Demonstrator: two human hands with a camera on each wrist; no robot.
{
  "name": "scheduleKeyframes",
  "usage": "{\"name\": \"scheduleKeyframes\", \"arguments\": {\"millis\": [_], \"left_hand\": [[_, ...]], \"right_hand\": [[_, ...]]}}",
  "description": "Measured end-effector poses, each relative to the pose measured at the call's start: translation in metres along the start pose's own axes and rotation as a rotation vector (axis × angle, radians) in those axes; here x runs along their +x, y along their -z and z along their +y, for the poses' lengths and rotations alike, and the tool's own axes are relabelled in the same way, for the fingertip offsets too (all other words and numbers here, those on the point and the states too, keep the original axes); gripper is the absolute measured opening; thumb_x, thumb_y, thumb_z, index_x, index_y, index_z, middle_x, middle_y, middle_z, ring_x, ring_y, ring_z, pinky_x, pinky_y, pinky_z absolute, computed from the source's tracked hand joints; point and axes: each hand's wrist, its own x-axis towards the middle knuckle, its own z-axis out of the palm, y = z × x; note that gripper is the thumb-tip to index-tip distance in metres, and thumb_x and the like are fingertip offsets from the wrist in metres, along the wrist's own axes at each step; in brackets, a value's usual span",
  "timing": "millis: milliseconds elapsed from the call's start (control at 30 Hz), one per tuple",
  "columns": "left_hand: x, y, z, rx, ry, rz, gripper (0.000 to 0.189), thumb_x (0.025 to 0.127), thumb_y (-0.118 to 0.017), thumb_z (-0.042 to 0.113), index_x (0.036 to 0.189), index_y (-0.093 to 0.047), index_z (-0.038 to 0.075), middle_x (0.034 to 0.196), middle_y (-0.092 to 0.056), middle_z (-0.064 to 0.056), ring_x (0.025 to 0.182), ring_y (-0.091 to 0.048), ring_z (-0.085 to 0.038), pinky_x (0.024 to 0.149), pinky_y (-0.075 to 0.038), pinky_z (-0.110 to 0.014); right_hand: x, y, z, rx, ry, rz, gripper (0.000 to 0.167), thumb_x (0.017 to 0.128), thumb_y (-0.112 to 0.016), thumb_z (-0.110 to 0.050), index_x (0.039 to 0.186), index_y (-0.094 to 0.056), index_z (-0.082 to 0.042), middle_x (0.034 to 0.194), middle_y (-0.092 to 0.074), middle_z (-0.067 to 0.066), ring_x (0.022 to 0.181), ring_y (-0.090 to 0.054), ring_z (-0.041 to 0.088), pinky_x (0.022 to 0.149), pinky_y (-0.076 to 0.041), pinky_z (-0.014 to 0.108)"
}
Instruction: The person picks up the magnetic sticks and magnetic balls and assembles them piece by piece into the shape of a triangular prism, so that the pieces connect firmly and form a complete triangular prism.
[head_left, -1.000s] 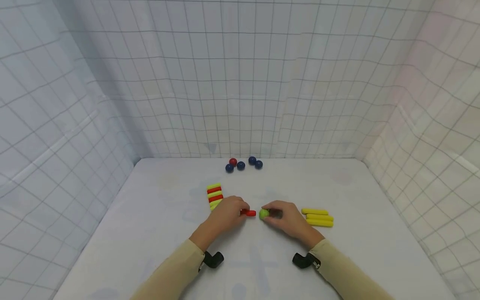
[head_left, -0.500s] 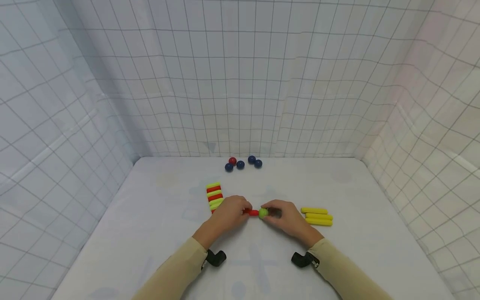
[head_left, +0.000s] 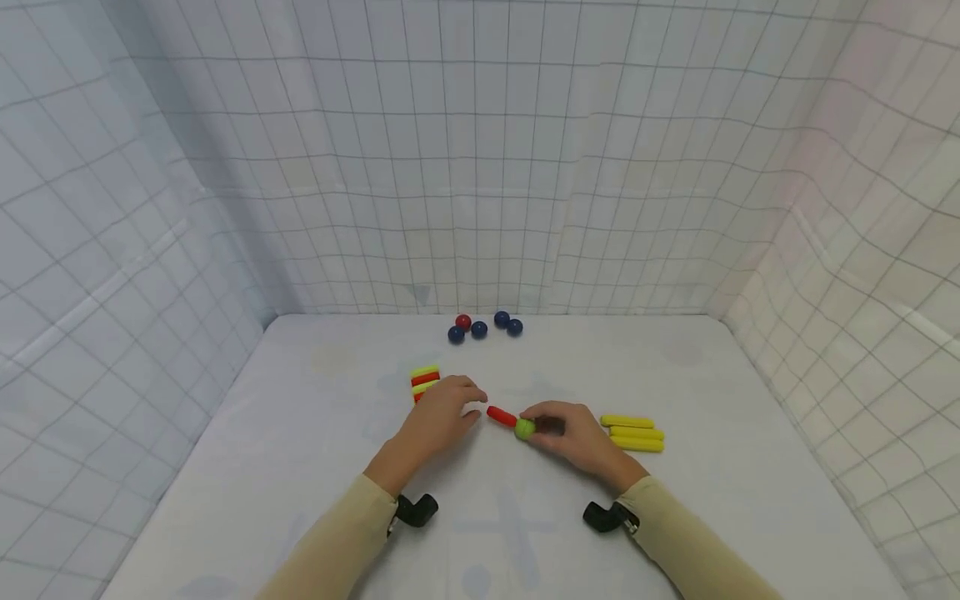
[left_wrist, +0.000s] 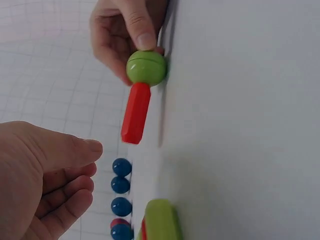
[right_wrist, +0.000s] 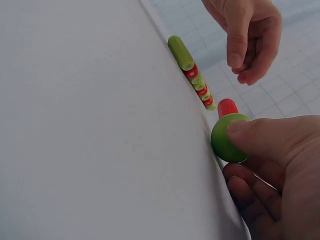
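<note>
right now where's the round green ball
In the head view, the round green ball is just right of centre, pinched by the right hand, a faceted red rod touching its upper left.

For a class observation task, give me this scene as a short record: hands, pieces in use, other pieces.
Left hand: holds nothing
Right hand: pinches the green ball
Red stick: one end meets the green ball
Yellow sticks: three, side by side
Blue balls: four, near the table's far edge, with one red ball
Green and red sticks: one row, partly hidden in the head view
</note>
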Motion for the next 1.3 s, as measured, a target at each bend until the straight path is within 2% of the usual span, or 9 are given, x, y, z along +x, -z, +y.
{"name": "scheduleKeyframes", "arguments": {"millis": [233,300,367,500,633,800,967,1100,1300], "left_hand": [[-0.02,0.03,-0.02,0.029,0.054,0.101,0.022,0.093,-0.087,0.008,0.115,-0.082,0.006,0.114,-0.074,-0.007,0.11,-0.069,-0.027,0.099,-0.058,-0.046],[-0.027,0.034,-0.022,0.033,0.085,0.092,0.022,0.094,-0.086,0.009,0.116,-0.082,0.007,0.116,-0.075,-0.008,0.113,-0.068,-0.029,0.101,-0.057,-0.048],[-0.033,0.036,-0.023,0.041,0.113,0.051,0.023,0.095,-0.086,0.012,0.117,-0.083,0.007,0.118,-0.075,-0.008,0.118,-0.067,-0.031,0.105,-0.055,-0.05],[-0.04,0.029,-0.023,0.058,0.129,-0.042,0.019,0.094,-0.086,0.013,0.112,-0.083,0.008,0.11,-0.076,-0.005,0.112,-0.068,-0.029,0.103,-0.056,-0.047],[-0.043,0.017,-0.027,0.085,0.123,-0.069,0.014,0.093,-0.088,0.011,0.106,-0.085,0.009,0.099,-0.073,0.0,0.097,-0.066,-0.021,0.095,-0.059,-0.041],[-0.046,0.005,-0.03,0.108,0.11,-0.076,0.014,0.092,-0.089,0.01,0.105,-0.084,0.01,0.099,-0.072,0.0,0.095,-0.065,-0.02,0.095,-0.059,-0.04],[-0.047,-0.001,-0.028,0.103,0.061,-0.042,0.013,0.09,-0.089,0.009,0.102,-0.084,0.013,0.097,-0.074,0.002,0.094,-0.067,-0.019,0.094,-0.059,-0.04],[-0.047,-0.003,-0.025,0.118,0.035,-0.054,0.013,0.09,-0.09,0.009,0.1,-0.083,0.014,0.095,-0.075,0.002,0.093,-0.068,-0.018,0.093,-0.059,-0.039],[-0.045,-0.001,-0.019,0.148,0.05,-0.076,0.013,0.091,-0.09,0.011,0.103,-0.084,0.011,0.097,-0.077,0.001,0.094,-0.069,-0.019,0.095,-0.059,-0.039]], "right_hand": [[-0.001,-0.002,0.001,-0.017,-0.03,0.034,0.032,0.094,-0.088,-0.015,0.123,-0.078,-0.028,0.114,-0.073,-0.015,0.099,-0.068,0.012,0.089,-0.058,0.033],[-0.001,-0.002,0.0,-0.021,-0.037,0.041,0.031,0.094,-0.088,-0.017,0.121,-0.077,-0.028,0.111,-0.073,-0.015,0.097,-0.067,0.011,0.089,-0.058,0.033],[-0.002,-0.002,-0.001,-0.022,-0.048,0.047,0.03,0.093,-0.089,-0.018,0.12,-0.077,-0.028,0.109,-0.072,-0.015,0.096,-0.067,0.012,0.088,-0.058,0.033],[-0.002,-0.003,-0.003,-0.025,-0.055,0.056,0.028,0.093,-0.089,-0.021,0.117,-0.077,-0.028,0.105,-0.072,-0.015,0.095,-0.066,0.011,0.086,-0.057,0.033],[0.0,-0.004,-0.001,-0.024,-0.037,0.061,0.027,0.094,-0.089,-0.022,0.116,-0.075,-0.029,0.104,-0.071,-0.014,0.094,-0.066,0.012,0.086,-0.056,0.033],[0.001,-0.006,0.001,-0.024,-0.03,0.061,0.027,0.093,-0.09,-0.022,0.115,-0.075,-0.029,0.102,-0.07,-0.014,0.093,-0.066,0.012,0.084,-0.056,0.032],[0.002,-0.006,-0.001,-0.029,-0.027,0.064,0.028,0.092,-0.09,-0.021,0.114,-0.075,-0.028,0.101,-0.07,-0.014,0.092,-0.065,0.012,0.084,-0.056,0.032],[0.002,-0.007,-0.002,-0.028,-0.025,0.063,0.028,0.092,-0.09,-0.02,0.114,-0.075,-0.028,0.101,-0.07,-0.013,0.092,-0.065,0.012,0.084,-0.056,0.032],[0.003,-0.007,-0.003,-0.029,-0.033,0.058,0.027,0.093,-0.09,-0.021,0.115,-0.075,-0.028,0.101,-0.07,-0.013,0.093,-0.065,0.012,0.084,-0.056,0.032]]}}
